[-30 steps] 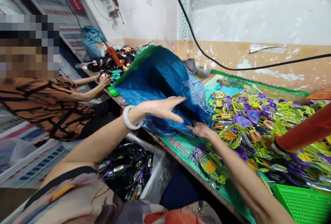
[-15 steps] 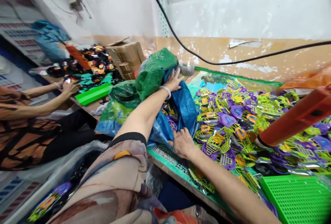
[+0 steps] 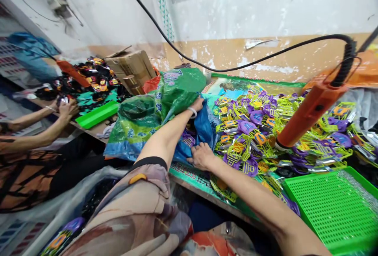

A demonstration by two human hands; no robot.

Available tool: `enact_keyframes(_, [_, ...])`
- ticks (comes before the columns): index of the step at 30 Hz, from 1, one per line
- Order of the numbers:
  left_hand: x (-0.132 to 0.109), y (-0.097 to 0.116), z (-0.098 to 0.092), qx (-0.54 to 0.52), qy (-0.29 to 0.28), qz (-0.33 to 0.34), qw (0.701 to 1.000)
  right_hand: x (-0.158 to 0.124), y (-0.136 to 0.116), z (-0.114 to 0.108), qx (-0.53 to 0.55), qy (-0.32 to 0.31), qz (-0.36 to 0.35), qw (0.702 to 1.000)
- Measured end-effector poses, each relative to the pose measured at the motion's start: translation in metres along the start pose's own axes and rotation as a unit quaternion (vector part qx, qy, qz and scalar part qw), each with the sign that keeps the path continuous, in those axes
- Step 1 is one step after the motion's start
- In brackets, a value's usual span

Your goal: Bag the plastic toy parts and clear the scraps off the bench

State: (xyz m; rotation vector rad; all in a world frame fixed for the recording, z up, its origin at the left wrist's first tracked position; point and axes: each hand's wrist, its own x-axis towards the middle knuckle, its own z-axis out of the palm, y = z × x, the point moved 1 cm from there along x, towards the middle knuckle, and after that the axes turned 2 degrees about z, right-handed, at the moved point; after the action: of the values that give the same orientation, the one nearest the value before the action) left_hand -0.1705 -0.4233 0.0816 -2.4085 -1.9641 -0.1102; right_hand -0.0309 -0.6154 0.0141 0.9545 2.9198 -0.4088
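A green and blue woven plastic sack (image 3: 138, 130) lies on its side on the bench, its blue mouth facing right. Purple pieces (image 3: 189, 138) show inside the opening. My left hand (image 3: 197, 104) is at the top of the mouth, closed on the sack's rim, its fingertips partly hidden by the plastic. Lower down, my right hand (image 3: 203, 156) pinches the bottom edge of the mouth. Right beside the opening spreads a heap of purple, lime-green and orange plastic toy-like pieces (image 3: 248, 128), some with silvery parts.
An orange-red tool (image 3: 313, 112) with a black cable hangs over the heap. A green perforated tray (image 3: 330, 204) sits at front right. Leftward are a cardboard box (image 3: 130, 69), a green trough (image 3: 97, 114), black and orange pieces (image 3: 97, 76) and a co-worker's hands (image 3: 65, 108).
My left hand has gone from spread fingers on the sack to a closed grasp at its rim. The green top of the sack has sunk lower. The view has turned rightward.
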Motion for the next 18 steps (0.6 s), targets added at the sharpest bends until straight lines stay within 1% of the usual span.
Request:
enact_keyframes(2, [-0.012, -0.001, -0.020, 0.010, -0.006, -0.029, 1.000, -0.013, 0.001, -0.015, -0.006, 0.000, -0.013, 1.000])
enact_keyframes(3, [-0.021, -0.001, -0.031, 0.015, -0.010, -0.033, 0.999, -0.024, 0.002, -0.023, -0.014, 0.013, -0.024, 1.000])
enact_keyframes(6, [-0.060, 0.008, -0.061, 0.025, -0.026, -0.003, 0.999, -0.065, 0.012, -0.052, -0.048, 0.100, -0.049, 0.993])
enact_keyframes(7, [-0.077, 0.014, -0.069, 0.023, -0.037, 0.012, 0.999, -0.079, 0.020, -0.062, -0.063, 0.133, -0.040, 0.988])
enact_keyframes(9, [-0.114, 0.030, -0.079, 0.001, -0.057, 0.042, 0.998, -0.102, 0.041, -0.081, -0.101, 0.185, 0.018, 0.977])
enact_keyframes(10, [-0.135, 0.040, -0.081, -0.015, -0.057, 0.058, 0.997, -0.109, 0.053, -0.088, -0.120, 0.193, 0.060, 0.972])
enact_keyframes(11, [-0.155, 0.051, -0.081, -0.029, -0.051, 0.073, 0.996, -0.113, 0.065, -0.094, -0.135, 0.184, 0.102, 0.968])
enact_keyframes(13, [-0.195, 0.069, -0.075, -0.032, -0.029, 0.094, 0.995, -0.114, 0.086, -0.097, -0.154, 0.130, 0.168, 0.965])
enact_keyframes(15, [-0.229, 0.079, -0.063, 0.004, -0.028, 0.070, 0.997, -0.107, 0.100, -0.093, -0.164, 0.068, 0.199, 0.964])
enact_keyframes(16, [-0.243, 0.079, -0.056, 0.030, -0.034, 0.044, 0.998, -0.102, 0.104, -0.090, -0.169, 0.049, 0.209, 0.962])
enact_keyframes(18, [-0.263, 0.071, -0.042, 0.073, -0.045, -0.006, 0.996, -0.091, 0.109, -0.084, -0.178, 0.029, 0.230, 0.956])
